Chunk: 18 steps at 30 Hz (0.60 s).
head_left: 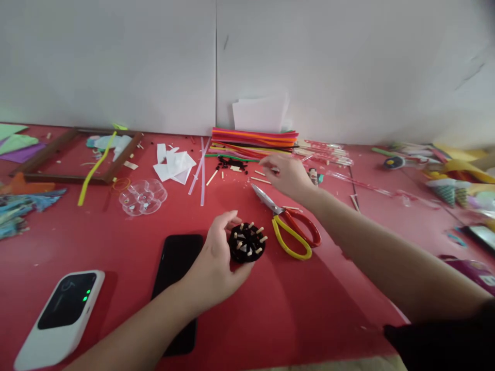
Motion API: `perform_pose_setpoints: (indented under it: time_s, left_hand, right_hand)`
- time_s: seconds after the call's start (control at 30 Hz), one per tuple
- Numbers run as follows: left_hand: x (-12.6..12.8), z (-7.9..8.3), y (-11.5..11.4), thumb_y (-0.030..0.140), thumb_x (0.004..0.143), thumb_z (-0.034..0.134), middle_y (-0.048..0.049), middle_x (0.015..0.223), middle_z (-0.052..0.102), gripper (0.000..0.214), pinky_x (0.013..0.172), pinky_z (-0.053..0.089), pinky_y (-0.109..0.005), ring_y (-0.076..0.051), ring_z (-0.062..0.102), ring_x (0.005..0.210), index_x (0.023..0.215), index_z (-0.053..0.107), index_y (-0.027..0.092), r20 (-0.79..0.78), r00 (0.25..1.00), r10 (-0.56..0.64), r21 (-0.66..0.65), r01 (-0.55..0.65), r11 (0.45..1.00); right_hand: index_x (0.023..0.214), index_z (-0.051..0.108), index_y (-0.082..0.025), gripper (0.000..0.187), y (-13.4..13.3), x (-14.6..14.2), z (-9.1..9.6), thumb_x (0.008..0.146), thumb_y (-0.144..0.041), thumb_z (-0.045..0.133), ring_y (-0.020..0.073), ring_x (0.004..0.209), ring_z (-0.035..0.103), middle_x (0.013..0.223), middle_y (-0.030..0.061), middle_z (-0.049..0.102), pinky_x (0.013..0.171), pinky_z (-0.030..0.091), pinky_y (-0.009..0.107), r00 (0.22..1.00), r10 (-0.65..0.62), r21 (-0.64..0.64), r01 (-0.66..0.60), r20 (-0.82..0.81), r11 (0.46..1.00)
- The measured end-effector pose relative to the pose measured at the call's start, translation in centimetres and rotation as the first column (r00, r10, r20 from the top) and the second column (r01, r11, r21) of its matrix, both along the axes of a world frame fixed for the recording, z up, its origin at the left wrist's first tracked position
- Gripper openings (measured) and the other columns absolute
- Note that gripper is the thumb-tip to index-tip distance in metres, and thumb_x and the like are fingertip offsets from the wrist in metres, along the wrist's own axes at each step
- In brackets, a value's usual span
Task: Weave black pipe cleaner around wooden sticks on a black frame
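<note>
My left hand [216, 263] grips a small black round piece [246, 243] studded with short wooden sticks, holding it just above the red table [301, 319]. My right hand [284, 175] reaches forward over the table, its fingers bent down close together over loose short wooden sticks [261, 180] near a pile of small black bits [232, 164]. Whether it pinches a stick I cannot make out. Red and yellow handled scissors [292, 226] lie between the two hands.
A black phone [176, 268] lies under my left wrist, a white device [62, 317] with a green light at front left. A stack of coloured foam sheets [253, 140] sits by the wall. A clear plastic flower-shaped tray [143, 197], white paper scraps [174, 166], a wooden frame [73, 154], and craft clutter at right [448, 175].
</note>
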<state>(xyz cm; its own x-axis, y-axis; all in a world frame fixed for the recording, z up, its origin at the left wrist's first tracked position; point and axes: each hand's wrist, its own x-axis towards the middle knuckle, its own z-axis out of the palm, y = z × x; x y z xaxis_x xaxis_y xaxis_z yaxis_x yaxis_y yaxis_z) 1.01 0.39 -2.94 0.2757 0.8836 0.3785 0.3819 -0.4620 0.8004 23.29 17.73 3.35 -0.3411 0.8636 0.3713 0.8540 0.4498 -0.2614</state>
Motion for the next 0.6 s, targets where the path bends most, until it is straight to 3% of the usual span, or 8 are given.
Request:
perform_pose_setpoints:
  time_s: [0.13,0.27,0.37,0.6]
  left_hand:
    - [0.1,-0.2,-0.1,0.007,0.081,0.063,-0.0202,0.150,0.039,0.086,0.115,0.047,-0.065,-0.036,0.052,0.139,0.151,0.016,0.027,0.071,0.996,-0.053,-0.139,0.062,0.988]
    - [0.1,-0.2,-0.4,0.002,0.077,0.060,-0.0207,0.156,0.032,0.093,0.120,0.039,-0.071,-0.038,0.045,0.146,0.152,0.011,0.030,0.124,0.990,-0.063,-0.172,0.084,0.982]
    - [0.0,-0.2,-0.5,0.000,0.074,0.058,-0.0197,0.157,0.029,0.099,0.122,0.034,-0.074,-0.039,0.041,0.148,0.154,0.008,0.032,0.120,0.989,-0.080,-0.168,0.100,0.981]
    - [-0.3,0.1,-0.7,-0.002,0.071,0.053,-0.0165,0.159,0.025,0.103,0.123,0.029,-0.076,-0.040,0.035,0.152,0.154,0.006,0.036,0.122,0.983,-0.135,-0.183,0.156,0.971]
  right_hand:
    - [0.110,0.076,-0.016,0.027,5.4,-0.7,0.6,0.094,-0.015,0.054,0.0261,0.101,0.073,0.105,0.0093,0.079,0.093,0.055,0.037,0.988,-0.072,-0.087,0.084,0.139,0.993]
    - [0.124,0.068,-0.018,0.029,8.9,-2.0,1.2,0.101,-0.035,0.063,0.0240,0.113,0.068,0.128,0.0091,0.070,0.100,0.057,0.045,0.957,-0.049,-0.161,0.099,0.287,0.982]
    - [0.132,0.062,-0.019,0.039,10.8,-3.6,1.6,0.100,-0.041,0.066,0.0239,0.114,0.068,0.135,0.0103,0.065,0.096,0.060,0.047,0.924,-0.026,-0.207,0.113,0.380,0.972]
    - [0.132,0.063,-0.019,0.038,12.9,-6.7,3.0,0.100,-0.040,0.066,0.0245,0.114,0.068,0.134,0.0100,0.065,0.096,0.060,0.047,0.855,0.107,-0.263,0.036,0.508,0.964]
